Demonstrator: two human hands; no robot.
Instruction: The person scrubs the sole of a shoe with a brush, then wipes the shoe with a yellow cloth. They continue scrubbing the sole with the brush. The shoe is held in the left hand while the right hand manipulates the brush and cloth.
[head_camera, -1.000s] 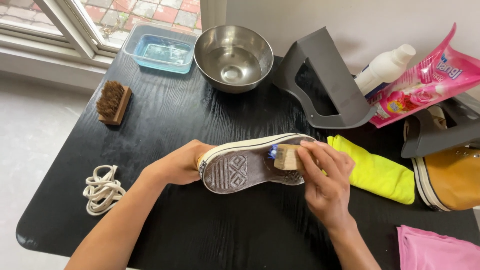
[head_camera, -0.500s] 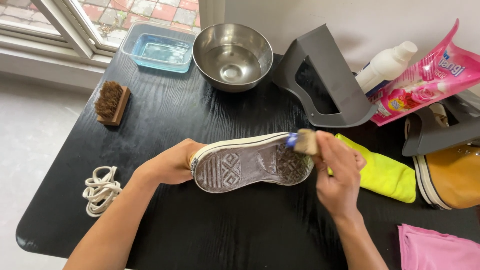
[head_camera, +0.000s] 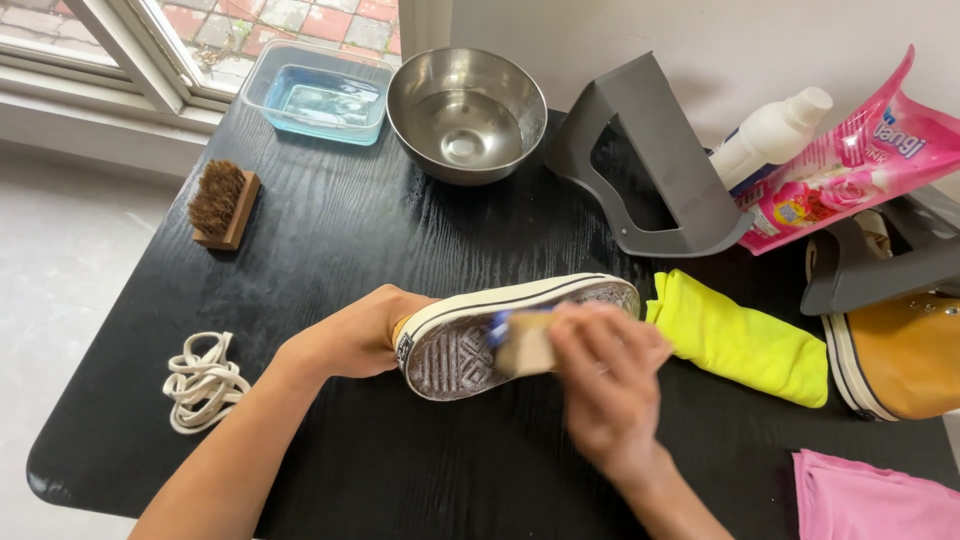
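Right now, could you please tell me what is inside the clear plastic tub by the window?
The clear rectangular plastic tub holds shallow bluish water; nothing else shows inside it, and nothing covers it.

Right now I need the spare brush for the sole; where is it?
The spare brush lies at the table's far left, bristles up, beyond the laces.

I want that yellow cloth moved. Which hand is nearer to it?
Right. The right hand scrubs just beside the yellow cloth; the left hand holds the shoe's far end.
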